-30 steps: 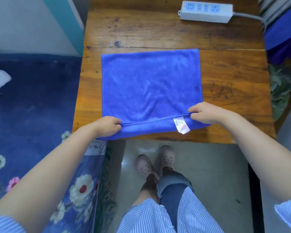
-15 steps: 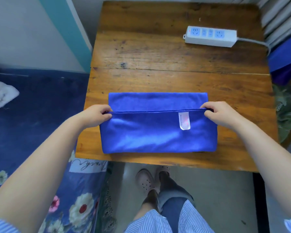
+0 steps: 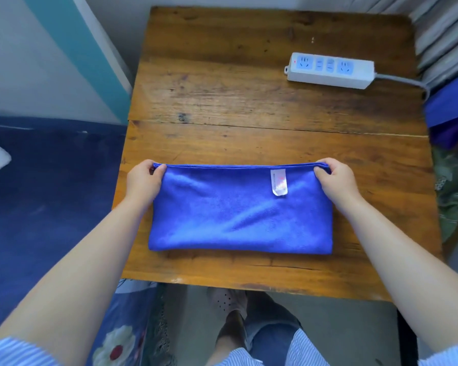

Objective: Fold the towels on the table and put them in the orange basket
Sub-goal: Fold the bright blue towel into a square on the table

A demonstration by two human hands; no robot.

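Observation:
A blue towel [image 3: 238, 212] lies folded in half on the near part of the wooden table [image 3: 249, 107], its two long edges meeting at the far side. A white label shows near its far right. My left hand [image 3: 144, 178] pinches the far left corner. My right hand [image 3: 333, 178] pinches the far right corner. No orange basket is in view.
A white power strip [image 3: 331, 70] with a grey cable lies at the table's far right. A blue flowered bedcover [image 3: 45, 207] lies to the left. Dark and green cloth [image 3: 452, 186] sits off the right edge. My feet [image 3: 230, 302] stand under the near edge.
Both hands carried the towel's near edge away from me over the rest, folding it in half. The edge they hold now lies on the far edge.

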